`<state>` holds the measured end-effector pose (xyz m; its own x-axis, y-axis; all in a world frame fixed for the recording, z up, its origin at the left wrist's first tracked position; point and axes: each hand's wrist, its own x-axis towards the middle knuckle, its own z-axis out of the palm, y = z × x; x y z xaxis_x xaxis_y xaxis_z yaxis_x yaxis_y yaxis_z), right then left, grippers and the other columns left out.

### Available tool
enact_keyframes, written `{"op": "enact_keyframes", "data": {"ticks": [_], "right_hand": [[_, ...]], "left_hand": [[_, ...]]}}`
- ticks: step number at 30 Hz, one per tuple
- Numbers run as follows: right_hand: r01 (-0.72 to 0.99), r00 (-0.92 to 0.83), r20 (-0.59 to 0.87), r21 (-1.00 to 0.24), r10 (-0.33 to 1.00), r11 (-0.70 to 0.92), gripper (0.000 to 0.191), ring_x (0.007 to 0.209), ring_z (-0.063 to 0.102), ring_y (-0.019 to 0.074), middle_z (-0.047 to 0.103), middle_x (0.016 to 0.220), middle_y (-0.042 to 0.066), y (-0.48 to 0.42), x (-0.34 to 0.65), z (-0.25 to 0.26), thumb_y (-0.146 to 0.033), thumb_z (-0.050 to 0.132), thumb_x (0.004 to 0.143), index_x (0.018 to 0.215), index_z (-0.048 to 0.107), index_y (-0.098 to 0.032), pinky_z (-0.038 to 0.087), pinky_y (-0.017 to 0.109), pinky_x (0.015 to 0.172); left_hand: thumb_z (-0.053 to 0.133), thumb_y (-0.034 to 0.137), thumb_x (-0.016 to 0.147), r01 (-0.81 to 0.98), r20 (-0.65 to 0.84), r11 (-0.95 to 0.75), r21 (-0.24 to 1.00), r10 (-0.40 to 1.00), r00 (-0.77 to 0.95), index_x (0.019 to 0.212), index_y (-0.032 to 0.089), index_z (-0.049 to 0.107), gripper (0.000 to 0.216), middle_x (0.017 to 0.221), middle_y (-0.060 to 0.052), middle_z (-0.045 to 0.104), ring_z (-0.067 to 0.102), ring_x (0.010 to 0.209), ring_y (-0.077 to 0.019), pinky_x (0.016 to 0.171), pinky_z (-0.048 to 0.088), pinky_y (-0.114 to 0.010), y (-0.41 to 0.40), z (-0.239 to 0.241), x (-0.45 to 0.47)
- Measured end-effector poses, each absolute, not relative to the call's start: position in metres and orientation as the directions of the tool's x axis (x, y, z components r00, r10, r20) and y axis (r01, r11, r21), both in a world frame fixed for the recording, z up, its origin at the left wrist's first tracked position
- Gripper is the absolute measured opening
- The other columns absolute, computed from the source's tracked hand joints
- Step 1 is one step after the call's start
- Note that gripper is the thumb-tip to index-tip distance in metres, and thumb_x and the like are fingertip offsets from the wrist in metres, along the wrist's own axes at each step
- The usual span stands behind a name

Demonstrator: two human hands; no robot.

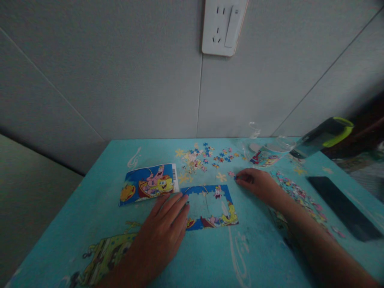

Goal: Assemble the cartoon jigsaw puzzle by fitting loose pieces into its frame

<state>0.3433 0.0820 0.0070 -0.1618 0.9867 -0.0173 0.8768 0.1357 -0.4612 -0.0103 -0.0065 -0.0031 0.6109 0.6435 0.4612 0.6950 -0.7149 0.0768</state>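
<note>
1. The left hand (166,224) is lying flat, fingers spread and straight, on the turquoise printed worktop (258,256), touching the left edge of the puzzle frame (210,206).
2. That flat cardboard frame is lying lengthwise left to right, between both hands.
3. The right hand (258,184) is pinching a small blue puzzle piece (236,177) just beyond the frame's right corner.
4. Loose pieces (204,156) are lying scattered farther back.

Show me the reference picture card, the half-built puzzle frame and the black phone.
reference picture card (149,184), head view, middle of the print.
half-built puzzle frame (227,195), head view, right border.
black phone (342,206), head view, middle of the screen.
</note>
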Motion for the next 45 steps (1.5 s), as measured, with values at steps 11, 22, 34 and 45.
{"op": "enact_keyframes", "data": {"ticks": [11, 22, 34, 45], "right_hand": [[0.798, -0.230, 0.227, -0.513, 0.946, 0.317, 0.024, 0.088, 0.067, 0.0207, 0.072, 0.104, 0.007, 0.075, 0.314, 0.008, -0.031, 0.055, 0.098, 0.111, 0.075, -0.024, 0.053, 0.034, 0.081], [0.812, -0.423, 0.230, -0.332, 0.876, 0.479, 0.024, 0.103, 0.066, 0.0267, 0.072, 0.108, 0.010, 0.145, 0.245, 0.012, -0.036, 0.067, 0.093, 0.110, 0.078, -0.023, 0.048, 0.039, 0.098], [0.749, -0.454, 0.208, -0.437, 0.866, 0.498, 0.014, 0.095, 0.066, 0.0232, 0.074, 0.098, 0.007, 0.160, 0.232, 0.001, -0.031, 0.067, 0.090, 0.095, 0.077, -0.023, 0.050, 0.035, 0.090], [0.731, -0.224, 0.270, -0.589, 0.936, 0.345, 0.024, 0.079, 0.065, 0.0201, 0.076, 0.096, 0.006, 0.095, 0.280, 0.024, -0.041, 0.059, 0.096, 0.103, 0.074, -0.023, 0.050, 0.032, 0.072]], "left_hand": [[0.050, 0.015, 0.100, 0.681, 0.444, -0.717, 0.146, 0.663, 0.603, 0.124, 0.014, 0.066, 0.029, 0.134, -0.014, 0.064, 0.057, 0.128, -0.0308, 0.107, 0.052, -0.060, -0.009, -0.005, -0.008], [0.051, 0.014, 0.100, 0.592, 0.375, -0.712, 0.376, 0.702, 0.606, 0.124, 0.017, 0.064, 0.027, 0.132, -0.011, 0.062, 0.052, 0.132, -0.0263, 0.110, 0.051, -0.049, -0.013, 0.001, -0.004], [0.056, 0.016, 0.097, 0.575, 0.413, -0.749, 0.329, 0.662, 0.626, 0.119, 0.016, 0.066, 0.025, 0.126, -0.010, 0.065, 0.054, 0.128, -0.0251, 0.112, 0.048, -0.046, -0.018, 0.012, -0.001], [0.052, 0.016, 0.100, 0.569, 0.393, -0.748, 0.341, 0.663, 0.637, 0.120, 0.014, 0.066, 0.024, 0.127, -0.010, 0.064, 0.053, 0.129, -0.0258, 0.114, 0.045, -0.047, -0.017, 0.007, -0.002]]}}
